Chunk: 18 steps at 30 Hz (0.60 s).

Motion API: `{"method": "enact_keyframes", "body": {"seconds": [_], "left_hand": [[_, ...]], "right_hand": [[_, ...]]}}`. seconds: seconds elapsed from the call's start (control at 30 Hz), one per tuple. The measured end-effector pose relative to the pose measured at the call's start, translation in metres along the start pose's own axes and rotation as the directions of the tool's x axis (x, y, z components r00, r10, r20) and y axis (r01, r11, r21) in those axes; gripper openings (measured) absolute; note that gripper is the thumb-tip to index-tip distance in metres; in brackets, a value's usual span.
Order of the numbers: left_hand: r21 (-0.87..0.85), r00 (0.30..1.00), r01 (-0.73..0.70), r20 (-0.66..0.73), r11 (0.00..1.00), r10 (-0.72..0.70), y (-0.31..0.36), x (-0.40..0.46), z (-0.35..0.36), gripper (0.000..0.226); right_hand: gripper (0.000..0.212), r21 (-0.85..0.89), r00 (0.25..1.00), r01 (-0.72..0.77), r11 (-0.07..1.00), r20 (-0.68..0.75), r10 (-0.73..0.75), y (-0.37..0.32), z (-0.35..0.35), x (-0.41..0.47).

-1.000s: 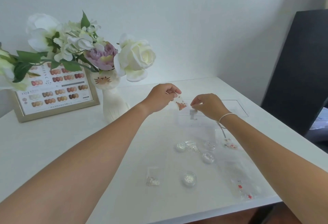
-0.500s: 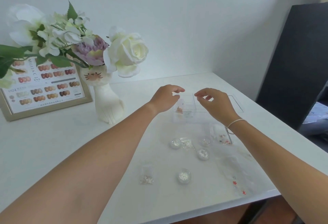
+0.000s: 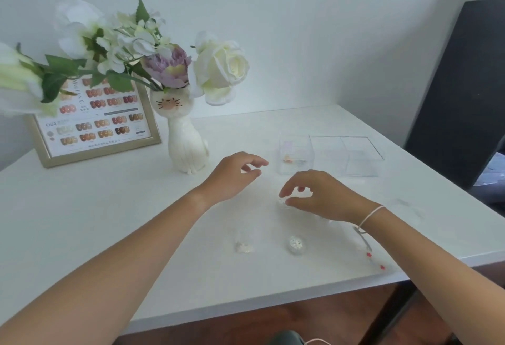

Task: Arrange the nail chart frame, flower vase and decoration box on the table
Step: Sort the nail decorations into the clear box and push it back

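Both hands have come back from the clear box [image 3: 296, 153] since a second ago, when they pinched a small packet between them above it; that packet with orange bits now seems to lie inside the box's left compartment. The right hand [image 3: 322, 197] has dropped toward the middle of the frame and the left hand [image 3: 232, 175] hangs just left of the box.

Progress looks good! The nail chart frame [image 3: 95, 123] leans against the wall at the upper left, and the flower vase [image 3: 185, 142], a white cat shape with big white and purple blooms, stands upright just right of it, its leaves overlapping the chart. The decoration box sits right of centre on the counter [image 3: 82, 208], lid off or folded open beside it. Still loose: a glittery round jar [image 3: 297, 243] and a small sachet [image 3: 243, 247] in the lower middle, plus a strip with red beads [image 3: 374, 258] near the lower right edge. So filling the box is my guess for what remains.

Now the pose: the right hand arches palm down, fingers [image 3: 284, 190] narrowed over a small clear jar [image 3: 282, 202], touching or about to pinch it; I cannot tell which. The left hand hovers above the counter, fingers loosely curled, holding nothing.
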State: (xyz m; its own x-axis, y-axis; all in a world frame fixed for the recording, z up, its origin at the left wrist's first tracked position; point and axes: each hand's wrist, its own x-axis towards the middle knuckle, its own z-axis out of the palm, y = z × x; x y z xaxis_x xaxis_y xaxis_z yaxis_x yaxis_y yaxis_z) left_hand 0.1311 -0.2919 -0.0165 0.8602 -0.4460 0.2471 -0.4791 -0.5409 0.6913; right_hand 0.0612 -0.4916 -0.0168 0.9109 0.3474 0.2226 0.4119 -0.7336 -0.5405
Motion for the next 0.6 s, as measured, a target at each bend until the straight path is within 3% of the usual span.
{"method": "enact_keyframes", "body": {"seconds": [0.2,0.4,0.5,0.6], "left_hand": [[-0.011,0.992,-0.010,0.123,1.000,0.011,-0.002,-0.049,-0.011,0.022],[0.199,0.942,0.039,0.318,0.979,-0.102,-0.004,-0.072,-0.015,0.028],[0.276,0.937,0.034,0.325,0.961,-0.127,-0.003,-0.074,-0.016,0.035],[0.274,0.940,0.049,0.312,0.961,-0.137,-0.004,-0.074,-0.016,0.026]], "right_hand": [[0.025,-0.173,0.994,-0.094,0.980,0.040,0.103,0.005,-0.005,-0.013],[0.039,-0.263,0.977,-0.176,0.949,0.072,0.201,0.010,-0.003,-0.014],[0.044,-0.252,0.973,-0.192,0.949,0.076,0.217,0.012,-0.003,-0.012],[0.054,-0.269,0.962,-0.223,0.937,0.092,0.256,0.014,-0.005,-0.010]]}}
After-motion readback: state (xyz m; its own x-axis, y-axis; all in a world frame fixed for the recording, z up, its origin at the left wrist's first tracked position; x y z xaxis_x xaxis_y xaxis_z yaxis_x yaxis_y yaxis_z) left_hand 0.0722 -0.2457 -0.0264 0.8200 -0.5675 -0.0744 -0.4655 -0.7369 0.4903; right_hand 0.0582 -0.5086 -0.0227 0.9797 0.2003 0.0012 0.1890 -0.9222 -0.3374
